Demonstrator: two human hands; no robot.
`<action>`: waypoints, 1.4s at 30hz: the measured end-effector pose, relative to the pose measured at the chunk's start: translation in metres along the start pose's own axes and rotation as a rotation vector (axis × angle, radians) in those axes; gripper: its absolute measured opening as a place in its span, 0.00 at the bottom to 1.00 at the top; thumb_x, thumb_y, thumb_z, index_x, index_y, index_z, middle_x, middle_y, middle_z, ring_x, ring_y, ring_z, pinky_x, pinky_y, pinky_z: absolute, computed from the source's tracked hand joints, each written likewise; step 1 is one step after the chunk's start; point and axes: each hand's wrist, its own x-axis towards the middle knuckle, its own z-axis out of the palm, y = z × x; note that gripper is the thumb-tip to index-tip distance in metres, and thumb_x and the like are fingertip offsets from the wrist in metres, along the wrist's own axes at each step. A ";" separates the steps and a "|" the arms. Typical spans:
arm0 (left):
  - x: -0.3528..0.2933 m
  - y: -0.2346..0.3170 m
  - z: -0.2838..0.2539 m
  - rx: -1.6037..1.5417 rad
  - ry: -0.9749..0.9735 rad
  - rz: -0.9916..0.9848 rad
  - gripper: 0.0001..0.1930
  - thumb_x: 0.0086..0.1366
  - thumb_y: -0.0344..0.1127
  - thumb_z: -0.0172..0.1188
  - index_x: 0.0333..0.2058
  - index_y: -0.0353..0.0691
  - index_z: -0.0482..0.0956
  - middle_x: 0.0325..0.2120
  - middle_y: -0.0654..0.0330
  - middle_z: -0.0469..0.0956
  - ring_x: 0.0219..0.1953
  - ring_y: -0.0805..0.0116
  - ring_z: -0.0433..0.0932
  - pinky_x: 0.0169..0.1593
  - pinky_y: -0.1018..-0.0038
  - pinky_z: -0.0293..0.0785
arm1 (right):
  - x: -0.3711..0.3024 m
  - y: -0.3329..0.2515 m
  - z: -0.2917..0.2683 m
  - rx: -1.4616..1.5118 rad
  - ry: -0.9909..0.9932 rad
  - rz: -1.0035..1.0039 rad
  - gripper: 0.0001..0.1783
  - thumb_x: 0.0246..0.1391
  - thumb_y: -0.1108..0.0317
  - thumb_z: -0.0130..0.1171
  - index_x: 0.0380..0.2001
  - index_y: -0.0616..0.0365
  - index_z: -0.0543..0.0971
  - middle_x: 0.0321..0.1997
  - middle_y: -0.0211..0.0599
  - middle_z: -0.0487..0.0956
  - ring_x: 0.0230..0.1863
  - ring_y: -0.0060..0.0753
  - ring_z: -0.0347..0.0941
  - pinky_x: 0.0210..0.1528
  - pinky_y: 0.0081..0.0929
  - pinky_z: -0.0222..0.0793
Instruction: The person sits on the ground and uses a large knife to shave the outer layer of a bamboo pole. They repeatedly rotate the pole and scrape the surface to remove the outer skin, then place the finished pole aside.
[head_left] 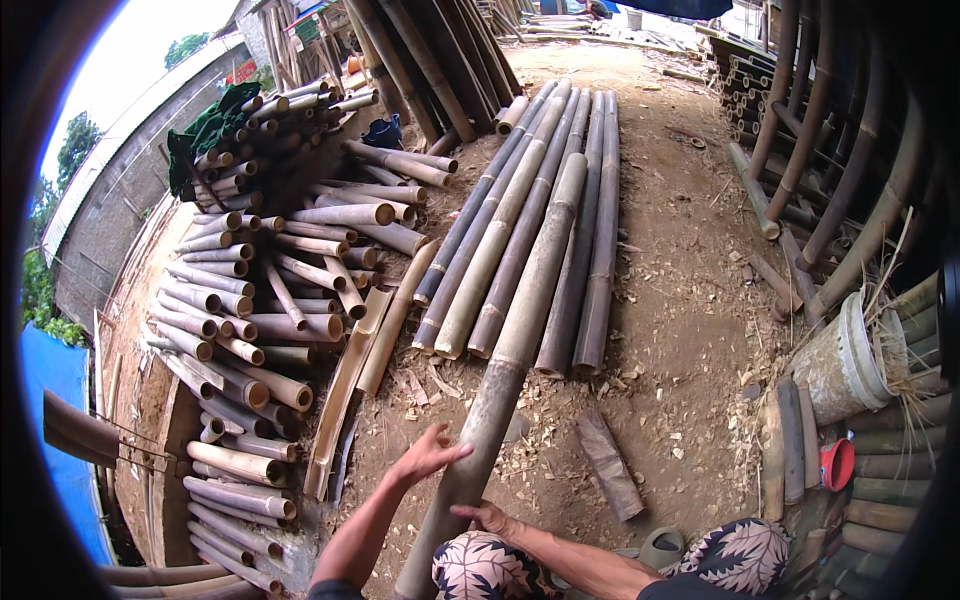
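Observation:
A long, thick bamboo pole (494, 395) runs from near my lap away from me. Its far end lies over several bamboo poles (500, 238) placed side by side on the ground. My left hand (430, 457) is at the pole's left side, fingers spread, its fingertips at the surface. Closer to me, my right hand (487, 518) holds the pole from the right, one digit across its top; the other fingers are partly hidden. The pole's near end passes beside my patterned trouser knee (482, 565) and is cut off by the lower edge.
On the left, many cut bamboo pieces (230, 300) are stacked, some under a green cloth (205, 135). Split bamboo (350, 400) lies beside them. Right of me are a short brown piece (609, 465), a dirty white bucket (850, 355) and a red cup (837, 465). Wood chips litter the dirt.

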 end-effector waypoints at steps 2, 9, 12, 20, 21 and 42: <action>0.054 0.066 0.020 -0.148 -0.146 -0.097 0.51 0.49 0.64 0.73 0.58 0.28 0.66 0.47 0.46 0.78 0.45 0.60 0.81 0.49 0.64 0.79 | 0.008 0.011 -0.002 -0.464 -0.010 -0.162 0.29 0.53 0.55 0.70 0.53 0.63 0.76 0.48 0.35 0.80 0.50 0.29 0.74 0.51 0.27 0.72; 0.067 0.024 -0.006 0.219 -0.017 0.101 0.55 0.42 0.55 0.74 0.62 0.25 0.60 0.54 0.43 0.73 0.55 0.55 0.74 0.60 0.65 0.69 | -0.086 -0.152 0.022 -1.925 0.265 -0.047 0.40 0.45 0.49 0.70 0.56 0.65 0.73 0.53 0.59 0.77 0.55 0.54 0.75 0.59 0.42 0.69; 0.028 0.045 -0.024 0.272 -0.027 0.171 0.51 0.41 0.54 0.75 0.58 0.27 0.63 0.48 0.43 0.76 0.51 0.54 0.76 0.57 0.64 0.72 | -0.167 -0.246 0.012 -2.113 0.764 -0.692 0.51 0.35 0.74 0.72 0.66 0.55 0.62 0.68 0.50 0.63 0.69 0.52 0.59 0.68 0.37 0.61; -0.038 0.081 0.014 0.310 0.004 0.179 0.46 0.41 0.52 0.74 0.53 0.28 0.66 0.44 0.42 0.77 0.49 0.52 0.78 0.53 0.64 0.74 | -0.292 -0.328 -0.043 -2.375 1.311 -0.903 0.70 0.29 0.81 0.74 0.74 0.46 0.44 0.77 0.39 0.47 0.76 0.49 0.46 0.76 0.42 0.48; -0.036 0.087 0.021 0.283 -0.015 0.234 0.46 0.41 0.51 0.74 0.53 0.28 0.66 0.44 0.42 0.77 0.48 0.52 0.78 0.53 0.64 0.74 | -0.298 -0.333 -0.049 -2.383 1.333 -0.925 0.70 0.29 0.82 0.74 0.74 0.45 0.44 0.77 0.39 0.47 0.76 0.48 0.45 0.76 0.41 0.48; -0.234 -0.074 -0.065 1.041 0.285 0.366 0.38 0.33 0.41 0.70 0.49 0.45 0.71 0.39 0.59 0.78 0.46 0.58 0.78 0.55 0.61 0.68 | -0.332 -0.269 -0.114 -2.554 0.622 -0.911 0.46 0.26 0.65 0.71 0.55 0.65 0.67 0.52 0.54 0.71 0.58 0.58 0.67 0.68 0.51 0.57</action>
